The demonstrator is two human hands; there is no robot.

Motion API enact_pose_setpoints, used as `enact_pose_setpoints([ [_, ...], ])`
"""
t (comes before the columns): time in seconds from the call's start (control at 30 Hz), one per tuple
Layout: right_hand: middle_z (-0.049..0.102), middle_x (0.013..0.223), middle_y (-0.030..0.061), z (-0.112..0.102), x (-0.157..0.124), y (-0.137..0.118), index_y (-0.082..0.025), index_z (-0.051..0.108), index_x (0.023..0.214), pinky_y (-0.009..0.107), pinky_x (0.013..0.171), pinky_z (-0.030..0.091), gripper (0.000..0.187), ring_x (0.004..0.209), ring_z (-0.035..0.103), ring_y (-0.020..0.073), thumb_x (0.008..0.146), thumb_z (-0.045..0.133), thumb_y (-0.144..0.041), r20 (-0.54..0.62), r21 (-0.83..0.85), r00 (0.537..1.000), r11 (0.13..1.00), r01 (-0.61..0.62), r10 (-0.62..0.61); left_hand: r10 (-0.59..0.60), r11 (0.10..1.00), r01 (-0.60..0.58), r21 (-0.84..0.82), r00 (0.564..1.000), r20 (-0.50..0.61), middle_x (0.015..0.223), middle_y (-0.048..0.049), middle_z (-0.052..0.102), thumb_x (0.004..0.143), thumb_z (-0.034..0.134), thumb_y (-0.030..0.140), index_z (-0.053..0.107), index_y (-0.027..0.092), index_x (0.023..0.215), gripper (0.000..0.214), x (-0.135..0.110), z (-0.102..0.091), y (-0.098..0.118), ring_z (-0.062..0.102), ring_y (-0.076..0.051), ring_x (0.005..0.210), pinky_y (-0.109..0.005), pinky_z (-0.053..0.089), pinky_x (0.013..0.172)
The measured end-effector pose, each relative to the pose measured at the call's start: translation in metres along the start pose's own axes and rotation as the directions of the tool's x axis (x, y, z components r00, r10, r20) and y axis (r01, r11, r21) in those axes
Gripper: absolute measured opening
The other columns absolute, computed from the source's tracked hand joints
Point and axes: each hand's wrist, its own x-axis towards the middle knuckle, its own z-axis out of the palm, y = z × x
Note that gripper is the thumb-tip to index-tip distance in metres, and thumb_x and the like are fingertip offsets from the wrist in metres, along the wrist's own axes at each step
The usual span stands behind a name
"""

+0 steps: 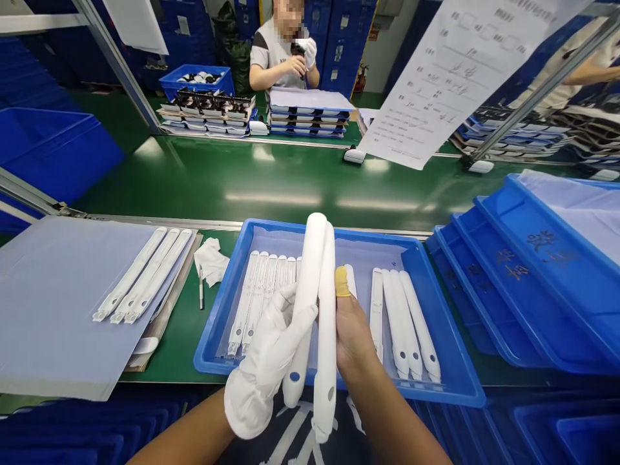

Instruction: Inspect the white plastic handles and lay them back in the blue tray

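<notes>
My left hand (268, 352), in a white glove, is closed around a long white plastic handle-like part (310, 271) with a small round hole near its lower end. In my bare right hand (356, 332), which wears a yellow finger cot (341, 281), is a second part (327, 336) of the same kind. The two parts stand side by side, tilted and close together, above a blue tray (206, 352). Several slim white parts (247, 300) lie at the tray's left, partly behind my glove. More white parts (394, 323) lie at its right.
Three white parts (145, 278) rest on a pale sheet (53, 310) at left. Beside it are a white cloth (211, 260) and a pen (201, 289). Stacked blue trays (533, 271) stand at right. A printed paper (460, 84) hangs ahead; a co-worker (283, 58) is across the bench.
</notes>
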Motion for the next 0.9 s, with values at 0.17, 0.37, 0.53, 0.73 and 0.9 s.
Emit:
enact_pose_setpoints([
  [0.17, 0.062, 0.049, 0.0001, 0.009, -0.001, -0.001, -0.024, 0.062, 0.072, 0.031, 0.042, 0.05, 0.056, 0.055, 0.068, 0.024, 0.074, 0.06, -0.081, 0.017, -0.022, 0.997, 0.997, 0.077, -0.077, 0.014, 1.0, -0.012, 0.016, 0.995, -0.095, 0.124, -0.0084, 0.07, 0.09, 0.066, 0.045, 0.057, 0.023, 0.133, 0.05, 0.004, 0.003, 0.008, 0.066, -0.025, 0.116, -0.035, 0.054, 0.098],
  [0.37, 0.058, 0.045, -0.0031, 0.014, 0.001, -0.009, -0.025, 0.057, 0.072, 0.03, 0.039, 0.049, 0.053, 0.048, 0.064, 0.0218, 0.072, 0.065, -0.077, 0.008, 0.043, 1.0, 0.999, 0.018, -0.019, 0.047, 0.999, -0.047, -0.018, 0.999, 0.013, 0.127, -0.0075, 0.07, 0.093, 0.064, 0.038, 0.064, 0.024, 0.132, 0.042, -0.001, -0.009, 0.009, 0.06, -0.027, 0.125, -0.035, 0.052, 0.102],
  [0.53, 0.06, 0.049, -0.0037, 0.016, 0.004, -0.013, -0.025, 0.055, 0.071, 0.029, 0.037, 0.048, 0.05, 0.045, 0.062, 0.0187, 0.072, 0.069, -0.074, -0.002, 0.075, 1.0, 0.997, 0.001, -0.001, 0.036, 0.998, -0.033, -0.06, 0.998, 0.047, 0.131, -0.0047, 0.069, 0.09, 0.068, 0.035, 0.068, 0.028, 0.129, 0.04, -0.002, -0.013, 0.017, 0.059, -0.028, 0.128, -0.037, 0.051, 0.106],
  [0.73, 0.061, 0.051, -0.0035, 0.02, 0.007, -0.012, -0.025, 0.059, 0.073, 0.03, 0.038, 0.047, 0.049, 0.046, 0.063, 0.0197, 0.074, 0.066, -0.073, 0.055, 0.084, 0.997, 0.995, -0.06, 0.055, 0.037, 0.997, -0.035, -0.07, 0.999, 0.028, 0.128, -0.0045, 0.071, 0.091, 0.067, 0.038, 0.07, 0.027, 0.127, 0.037, 0.002, -0.01, 0.018, 0.059, -0.027, 0.128, -0.037, 0.046, 0.112],
  [0.9, 0.059, 0.048, -0.0055, 0.023, 0.011, -0.009, -0.026, 0.058, 0.07, 0.029, 0.038, 0.047, 0.043, 0.045, 0.062, 0.0187, 0.074, 0.072, -0.066, 0.002, 0.147, 0.997, 0.986, -0.075, 0.075, -0.032, 0.987, 0.049, -0.154, 0.993, 0.116, 0.127, -0.0074, 0.07, 0.09, 0.068, 0.034, 0.06, 0.025, 0.138, 0.049, 0.005, -0.015, 0.016, 0.065, -0.027, 0.119, -0.036, 0.054, 0.102],
])
